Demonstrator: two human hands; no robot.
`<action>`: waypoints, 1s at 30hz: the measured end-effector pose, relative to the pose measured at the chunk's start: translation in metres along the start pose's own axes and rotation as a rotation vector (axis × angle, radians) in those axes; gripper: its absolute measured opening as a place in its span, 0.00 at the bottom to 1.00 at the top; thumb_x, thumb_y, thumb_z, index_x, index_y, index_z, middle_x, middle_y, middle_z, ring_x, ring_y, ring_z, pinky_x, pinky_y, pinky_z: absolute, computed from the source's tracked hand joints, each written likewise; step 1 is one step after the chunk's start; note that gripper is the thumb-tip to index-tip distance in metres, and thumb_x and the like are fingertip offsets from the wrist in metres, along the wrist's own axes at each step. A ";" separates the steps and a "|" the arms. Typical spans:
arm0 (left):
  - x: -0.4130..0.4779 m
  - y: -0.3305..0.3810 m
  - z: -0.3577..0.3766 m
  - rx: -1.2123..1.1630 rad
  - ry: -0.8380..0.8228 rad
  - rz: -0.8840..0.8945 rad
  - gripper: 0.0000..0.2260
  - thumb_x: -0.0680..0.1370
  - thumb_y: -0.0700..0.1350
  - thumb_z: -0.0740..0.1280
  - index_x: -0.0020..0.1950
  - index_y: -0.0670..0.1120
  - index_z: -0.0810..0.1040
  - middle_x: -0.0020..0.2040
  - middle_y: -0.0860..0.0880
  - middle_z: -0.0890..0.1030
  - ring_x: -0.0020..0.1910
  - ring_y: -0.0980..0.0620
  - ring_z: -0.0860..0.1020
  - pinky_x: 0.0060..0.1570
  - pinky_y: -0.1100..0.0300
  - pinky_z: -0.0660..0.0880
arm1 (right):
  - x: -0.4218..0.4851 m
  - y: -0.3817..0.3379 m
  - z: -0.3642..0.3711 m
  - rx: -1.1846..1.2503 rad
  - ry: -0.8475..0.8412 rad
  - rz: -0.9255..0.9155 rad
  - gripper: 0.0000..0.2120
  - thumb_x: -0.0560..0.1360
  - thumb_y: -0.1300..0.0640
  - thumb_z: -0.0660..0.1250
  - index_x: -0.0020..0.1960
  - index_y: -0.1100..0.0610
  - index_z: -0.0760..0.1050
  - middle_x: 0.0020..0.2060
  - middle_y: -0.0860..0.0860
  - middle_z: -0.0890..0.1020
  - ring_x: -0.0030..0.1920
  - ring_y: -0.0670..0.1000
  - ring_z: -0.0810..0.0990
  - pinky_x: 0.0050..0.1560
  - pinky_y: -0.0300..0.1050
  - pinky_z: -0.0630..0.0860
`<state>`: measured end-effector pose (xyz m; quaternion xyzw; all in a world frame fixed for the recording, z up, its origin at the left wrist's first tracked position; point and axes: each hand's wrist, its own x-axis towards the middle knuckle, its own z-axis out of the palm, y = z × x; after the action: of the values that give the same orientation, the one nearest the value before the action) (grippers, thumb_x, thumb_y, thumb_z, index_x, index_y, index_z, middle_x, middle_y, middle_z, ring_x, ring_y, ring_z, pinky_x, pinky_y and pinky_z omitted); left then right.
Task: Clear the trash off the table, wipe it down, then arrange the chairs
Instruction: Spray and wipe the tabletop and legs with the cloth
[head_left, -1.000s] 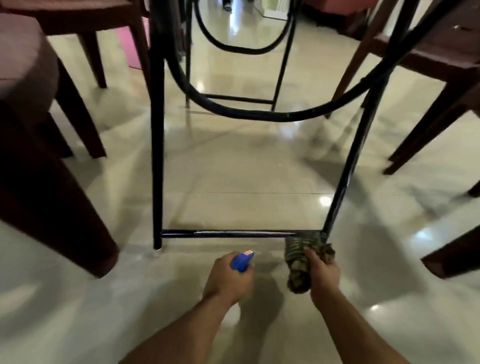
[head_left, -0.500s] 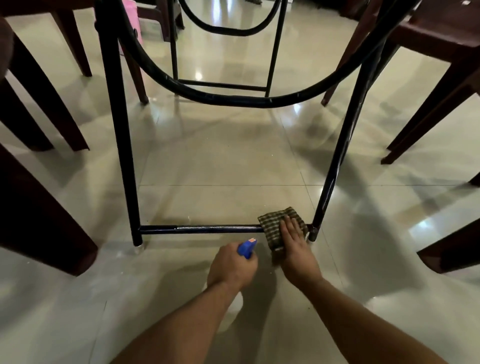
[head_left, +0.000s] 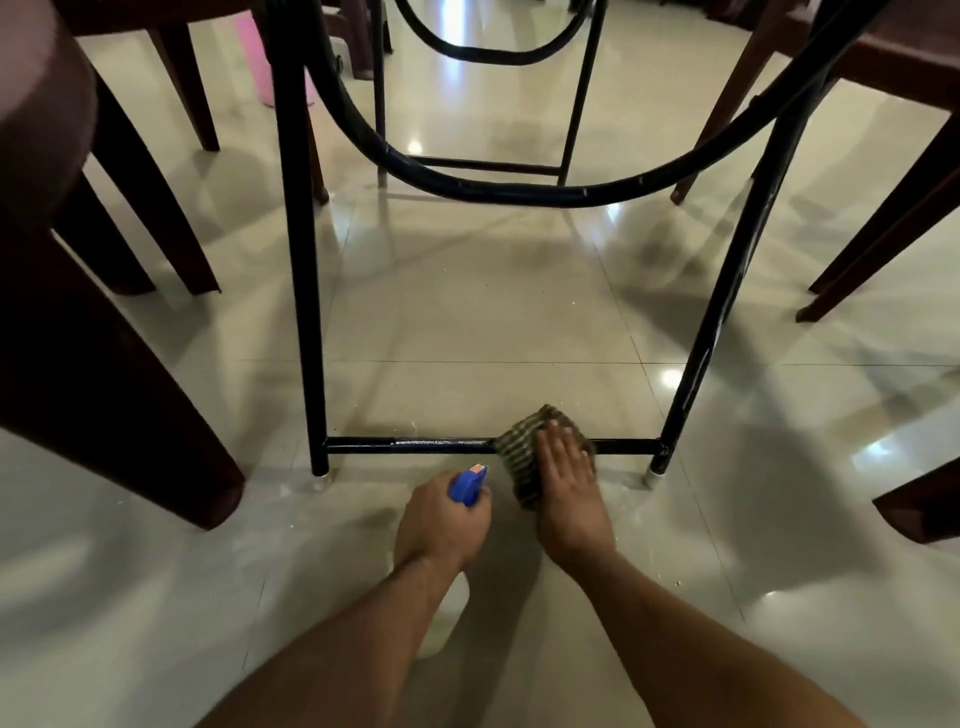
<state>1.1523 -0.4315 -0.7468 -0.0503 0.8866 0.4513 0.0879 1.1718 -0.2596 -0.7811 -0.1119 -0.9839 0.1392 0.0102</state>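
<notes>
I look under the table at its black metal frame, whose low crossbar (head_left: 405, 445) runs just above the floor. A checked cloth (head_left: 524, 457) is draped over that bar right of its middle. My right hand (head_left: 566, 478) presses flat on the cloth with straight fingers. My left hand (head_left: 441, 519) grips a spray bottle with a blue nozzle (head_left: 467, 483); its white body (head_left: 441, 618) shows below my wrist. The table top is out of view.
Dark brown chair legs stand at the left (head_left: 119, 364) and at the right (head_left: 883, 228). A second black frame (head_left: 488, 166) stands farther back. A pink object (head_left: 260, 62) is at the top left. Small crumbs lie on the glossy tiled floor.
My right hand went from gripping the bunched cloth at the bar's right end to pressing it flat, and has slid it left along the crossbar. My left hand stayed beside it.
</notes>
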 end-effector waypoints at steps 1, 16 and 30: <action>-0.002 -0.004 -0.006 -0.002 -0.001 -0.013 0.12 0.75 0.52 0.69 0.35 0.51 0.72 0.30 0.52 0.74 0.29 0.51 0.71 0.35 0.57 0.72 | 0.001 -0.004 0.000 0.013 0.043 0.182 0.46 0.77 0.63 0.64 0.80 0.54 0.33 0.77 0.50 0.31 0.77 0.51 0.28 0.75 0.48 0.30; 0.013 -0.051 -0.098 -0.046 0.137 -0.164 0.10 0.75 0.52 0.67 0.37 0.49 0.73 0.35 0.47 0.78 0.34 0.45 0.78 0.40 0.51 0.79 | 0.004 -0.099 0.031 0.001 0.047 0.326 0.41 0.80 0.54 0.59 0.79 0.63 0.35 0.79 0.60 0.37 0.78 0.59 0.33 0.77 0.53 0.34; 0.015 -0.093 -0.121 -0.104 0.156 -0.201 0.06 0.78 0.49 0.70 0.51 0.48 0.81 0.43 0.47 0.83 0.40 0.49 0.81 0.46 0.51 0.80 | 0.015 -0.190 0.036 -0.222 -0.205 -0.632 0.33 0.81 0.49 0.49 0.82 0.55 0.41 0.81 0.53 0.40 0.80 0.54 0.38 0.79 0.58 0.41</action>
<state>1.1401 -0.5837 -0.7533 -0.1782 0.8566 0.4804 0.0605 1.1143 -0.4437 -0.7634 0.2122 -0.9750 0.0318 -0.0583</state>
